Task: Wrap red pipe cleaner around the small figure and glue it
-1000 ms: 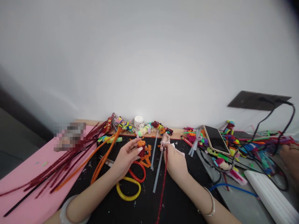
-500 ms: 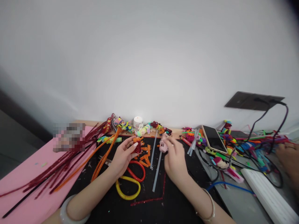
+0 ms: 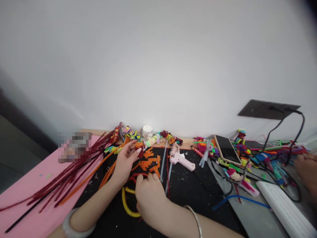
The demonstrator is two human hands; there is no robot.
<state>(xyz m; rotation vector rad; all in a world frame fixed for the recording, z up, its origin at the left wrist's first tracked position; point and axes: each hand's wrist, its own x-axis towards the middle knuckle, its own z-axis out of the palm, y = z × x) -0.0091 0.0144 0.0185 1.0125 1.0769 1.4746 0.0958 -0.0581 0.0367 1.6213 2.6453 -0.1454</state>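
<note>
A small red and orange fuzzy piece [image 3: 139, 149] is pinched between the thumb and fingers of my left hand [image 3: 126, 163]. My right hand [image 3: 151, 196] is closed over the scissors with yellow [image 3: 126, 206] and red handles; what its fingers hold is hidden. A thin red glitter stem [image 3: 168, 172] runs up the black mat from beside that hand. Several orange fuzzy pieces [image 3: 148, 162] lie between the hands. The pink glue gun [image 3: 182, 161] rests on its side to the right, beside translucent glue sticks [image 3: 163, 162].
Red stems [image 3: 71, 172] lie over a pink surface [image 3: 32, 185] at left. A white cup [image 3: 147, 132] stands near the wall. Rightward are a phone [image 3: 227, 149], colourful fuzzy pieces, cables and a white power strip [image 3: 282, 205]. Another person's hand [image 3: 305, 168] shows at the right edge.
My right hand has left the glue gun and moved left and down to the scissors. The red stem has shifted up the mat. My left hand has moved slightly left with its piece.
</note>
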